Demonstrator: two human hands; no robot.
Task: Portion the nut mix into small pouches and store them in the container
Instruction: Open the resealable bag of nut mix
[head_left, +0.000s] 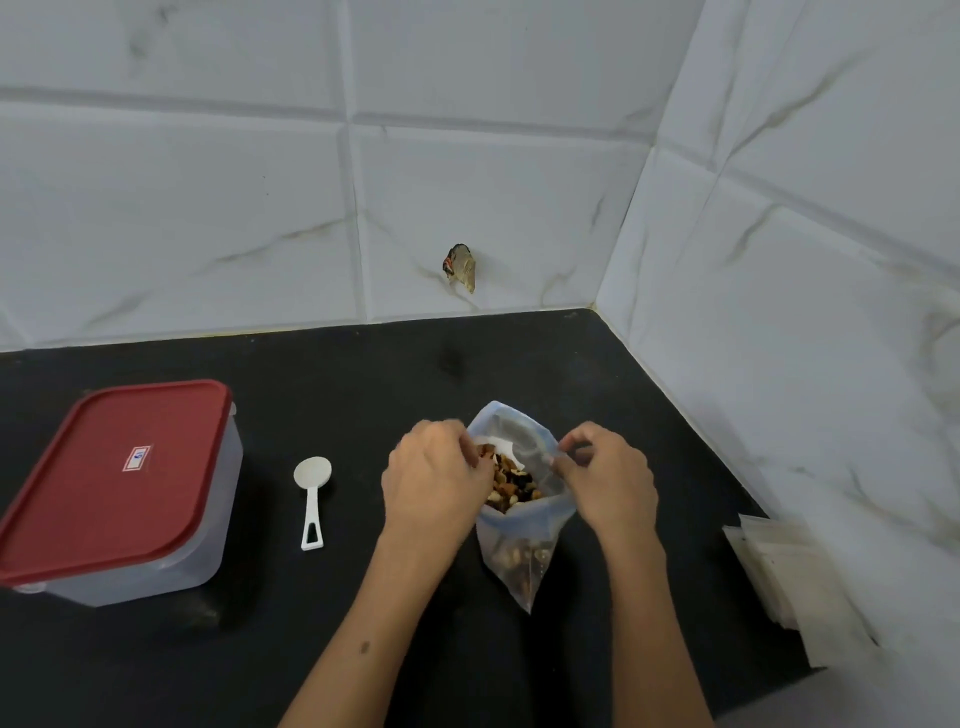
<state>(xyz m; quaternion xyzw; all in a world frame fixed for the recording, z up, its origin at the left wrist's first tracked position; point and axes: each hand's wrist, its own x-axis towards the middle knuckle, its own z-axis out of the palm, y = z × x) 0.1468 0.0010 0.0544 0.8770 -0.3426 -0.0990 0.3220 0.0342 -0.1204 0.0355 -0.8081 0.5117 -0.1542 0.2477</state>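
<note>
A clear plastic bag of nut mix (519, 551) stands upright on the black counter (395, 374), its mouth pulled wide with nuts (511, 486) showing inside. My left hand (434, 480) pinches the bag's left rim. At the right rim, my right hand (608, 473) pinches the plastic. A stack of small clear pouches (795, 577) lies at the counter's right edge by the wall. The translucent container with a red lid (111, 483) sits closed at the left. Between container and bag lies a white scoop (312, 496).
White marbled tile walls (467, 182) meet in a corner behind and to the right of the bag. A torn hole in the wall covering (461, 266) shows just above the counter.
</note>
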